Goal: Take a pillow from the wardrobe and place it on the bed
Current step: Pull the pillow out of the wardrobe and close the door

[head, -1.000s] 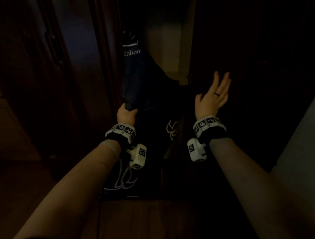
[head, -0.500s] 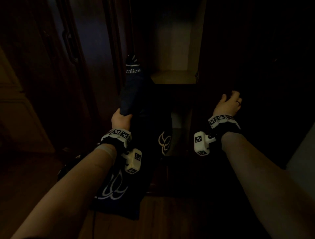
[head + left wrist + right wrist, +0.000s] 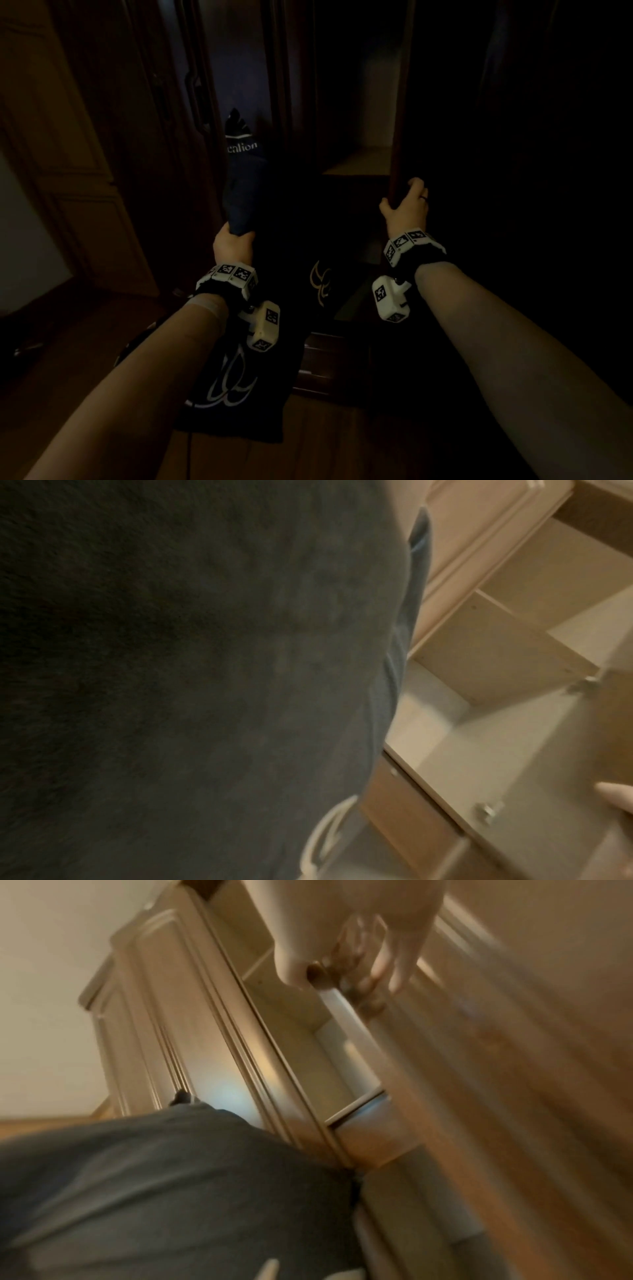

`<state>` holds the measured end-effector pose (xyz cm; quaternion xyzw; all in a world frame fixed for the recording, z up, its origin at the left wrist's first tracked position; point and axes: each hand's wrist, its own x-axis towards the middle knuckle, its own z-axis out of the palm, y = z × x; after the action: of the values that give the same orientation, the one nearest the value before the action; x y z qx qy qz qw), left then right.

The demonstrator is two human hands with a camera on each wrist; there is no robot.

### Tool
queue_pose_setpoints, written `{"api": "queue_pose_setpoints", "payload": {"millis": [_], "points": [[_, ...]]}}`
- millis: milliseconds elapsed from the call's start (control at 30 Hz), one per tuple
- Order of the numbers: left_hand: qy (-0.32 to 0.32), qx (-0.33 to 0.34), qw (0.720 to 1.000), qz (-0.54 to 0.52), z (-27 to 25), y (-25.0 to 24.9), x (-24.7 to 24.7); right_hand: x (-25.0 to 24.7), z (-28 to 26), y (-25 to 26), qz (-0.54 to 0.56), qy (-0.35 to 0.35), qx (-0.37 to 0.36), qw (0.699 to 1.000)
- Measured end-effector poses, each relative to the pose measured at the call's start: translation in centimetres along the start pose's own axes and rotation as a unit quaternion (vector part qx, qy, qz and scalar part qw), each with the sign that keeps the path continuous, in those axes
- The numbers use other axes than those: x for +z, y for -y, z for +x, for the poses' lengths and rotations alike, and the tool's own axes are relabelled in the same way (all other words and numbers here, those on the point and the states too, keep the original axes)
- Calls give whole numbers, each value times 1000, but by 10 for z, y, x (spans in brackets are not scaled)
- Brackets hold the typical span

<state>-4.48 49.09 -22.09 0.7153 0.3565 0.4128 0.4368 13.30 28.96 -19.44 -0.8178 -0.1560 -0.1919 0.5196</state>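
The dark blue pillow [image 3: 245, 185] with white lettering and swirl prints hangs upright in front of the wardrobe. My left hand [image 3: 233, 245] grips its side edge, and the cloth [image 3: 205, 669] fills the left wrist view. My right hand [image 3: 406, 207] grips the edge of the wardrobe door [image 3: 399, 102], thumb on the near face and fingers [image 3: 380, 966] curled round the other side. The pillow [image 3: 171, 1191] also shows low in the right wrist view. The open wardrobe [image 3: 308, 1031] shows a bare shelf inside. No bed is in view.
A second wardrobe door [image 3: 198, 85] with a dark handle stands to the left of the pillow. Drawer fronts [image 3: 329, 363] sit below the open compartment. Wooden floor [image 3: 85, 342] lies under my arms. A pale wall [image 3: 20, 233] is at far left.
My right hand dropped from an open raised pose and closed on the door edge. The pillow has come further out of the wardrobe and to the left, still held by my left hand.
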Motion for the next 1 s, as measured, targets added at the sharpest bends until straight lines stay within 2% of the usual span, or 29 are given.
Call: {"api": "queue_pose_setpoints", "payload": {"millis": [100,233,400,633,999], "points": [[-2,-15,1000,-21,19,-1,-3,27,3,10,25,29,24,999],[-7,13,998,-69,45,10,4,63,11,20,13,46,27,999],[24,37,995,-87,86,25,9,107,37,40,18,65,47,997],[19,7,997,-73,145,57,-15,165,60,55,-10,38,69,997],[68,42,997,6,191,77,-8,214,85,60,-57,-10,90,994]]}}
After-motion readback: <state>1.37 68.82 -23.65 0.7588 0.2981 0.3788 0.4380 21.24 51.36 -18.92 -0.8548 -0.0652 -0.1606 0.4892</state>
